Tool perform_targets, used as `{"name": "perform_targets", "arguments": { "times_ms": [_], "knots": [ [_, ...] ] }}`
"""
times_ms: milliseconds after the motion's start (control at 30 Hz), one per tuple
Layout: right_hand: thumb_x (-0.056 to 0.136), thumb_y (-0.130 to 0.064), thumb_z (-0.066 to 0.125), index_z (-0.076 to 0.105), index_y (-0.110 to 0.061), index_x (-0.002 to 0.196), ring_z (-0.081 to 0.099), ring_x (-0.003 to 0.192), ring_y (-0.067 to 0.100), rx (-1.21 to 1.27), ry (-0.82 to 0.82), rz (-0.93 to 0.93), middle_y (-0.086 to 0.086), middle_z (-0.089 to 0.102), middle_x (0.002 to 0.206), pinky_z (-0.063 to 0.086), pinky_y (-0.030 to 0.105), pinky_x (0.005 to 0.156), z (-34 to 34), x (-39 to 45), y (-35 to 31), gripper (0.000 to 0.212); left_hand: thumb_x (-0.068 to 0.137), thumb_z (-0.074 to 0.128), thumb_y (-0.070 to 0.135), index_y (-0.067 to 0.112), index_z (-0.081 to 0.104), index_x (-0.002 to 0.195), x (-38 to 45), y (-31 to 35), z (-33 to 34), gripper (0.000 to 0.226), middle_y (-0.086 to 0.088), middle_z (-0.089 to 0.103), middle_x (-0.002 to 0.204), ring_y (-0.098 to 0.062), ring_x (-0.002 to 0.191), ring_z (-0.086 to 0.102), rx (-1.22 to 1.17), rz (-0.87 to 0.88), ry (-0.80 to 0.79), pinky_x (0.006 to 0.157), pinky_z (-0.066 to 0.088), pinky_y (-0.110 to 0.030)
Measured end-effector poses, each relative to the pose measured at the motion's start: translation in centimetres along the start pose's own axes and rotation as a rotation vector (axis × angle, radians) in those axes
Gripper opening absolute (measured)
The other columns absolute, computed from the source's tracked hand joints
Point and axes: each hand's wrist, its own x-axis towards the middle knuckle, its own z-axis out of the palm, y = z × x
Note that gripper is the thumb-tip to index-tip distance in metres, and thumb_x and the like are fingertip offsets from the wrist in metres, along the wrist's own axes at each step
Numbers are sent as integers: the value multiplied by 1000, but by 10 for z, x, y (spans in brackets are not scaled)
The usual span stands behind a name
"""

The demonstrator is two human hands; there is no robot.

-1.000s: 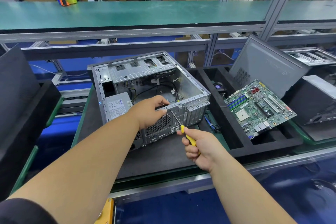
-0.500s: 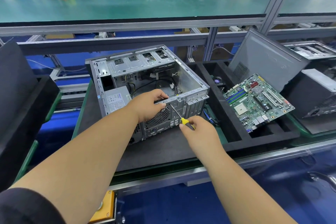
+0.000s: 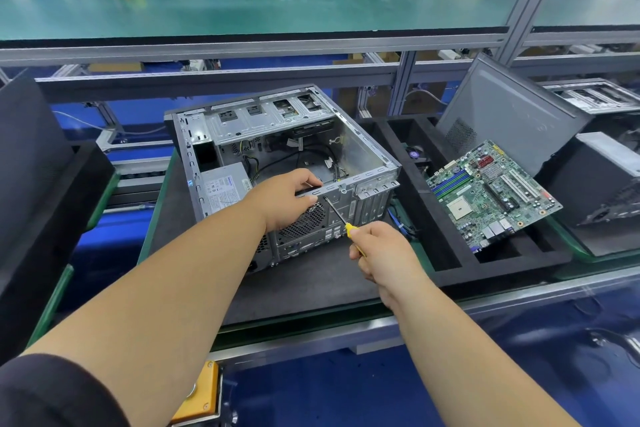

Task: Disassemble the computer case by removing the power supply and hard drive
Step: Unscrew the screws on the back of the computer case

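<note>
An open grey computer case (image 3: 360, 149) lies on its side on a dark mat, rear panel toward me. The power supply (image 3: 223, 189), a grey box with a white label, sits in its near left corner. My left hand (image 3: 289, 201) grips the top edge of the rear panel, fingers curled over the rim. My right hand (image 3: 382, 255) holds a yellow-handled screwdriver (image 3: 341, 218), whose tip touches the rear panel just below the rim, beside the left thumb. Black cables lie loose inside the case. The drive cage (image 3: 263, 118) is at the far side.
A green motherboard (image 3: 485, 194) leans in a black foam tray (image 3: 450, 263) to the right, with a grey side panel (image 3: 509, 121) standing behind it. A green shelf (image 3: 277, 10) runs overhead. Black foam (image 3: 38, 184) sits at the left, another case at the far right.
My right hand has brought the screwdriver up and forward, setting its tip against the rear panel. My left hand stays on the rim.
</note>
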Motion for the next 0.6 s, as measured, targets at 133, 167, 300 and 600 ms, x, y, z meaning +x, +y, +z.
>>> {"name": "perform_targets", "arguments": {
  "times_ms": [133, 167, 300, 600],
  "knots": [
    [99, -34, 51, 45, -19, 91, 54, 66, 17, -638, 175, -290, -4, 60, 77, 32, 32, 51, 0, -10, 2, 18, 97, 54, 33, 39, 56, 121, 0, 0, 0, 25, 17, 66, 123, -12, 108, 60, 3, -5, -3, 98, 46, -36],
    [100, -34, 49, 40, -20, 93, 52, 68, 22, -766, 218, -370, -4, 57, 79, 29, 34, 52, 1, -12, 5, 18, 97, 54, 33, 39, 56, 121, -1, 0, 0, 25, 17, 65, 123, -12, 108, 60, 4, -4, -3, 98, 46, -36],
    [100, -33, 48, 30, -25, 93, 45, 66, 24, -1005, 320, -568, -7, 48, 79, 25, 34, 52, 2, -12, 12, 20, 97, 54, 34, 40, 56, 121, -1, 1, -1, 25, 17, 65, 123, -12, 107, 61, 7, -5, -4, 97, 47, -36],
    [100, -26, 51, 66, -5, 92, 33, 40, 9, 359, -201, 239, 5, 59, 60, 25, 18, 41, -10, 2, -5, 27, 97, 54, 33, 39, 56, 120, -1, 2, -2, 24, 18, 66, 121, -12, 105, 61, 8, -1, -2, 96, 47, -35]
  ]
}}
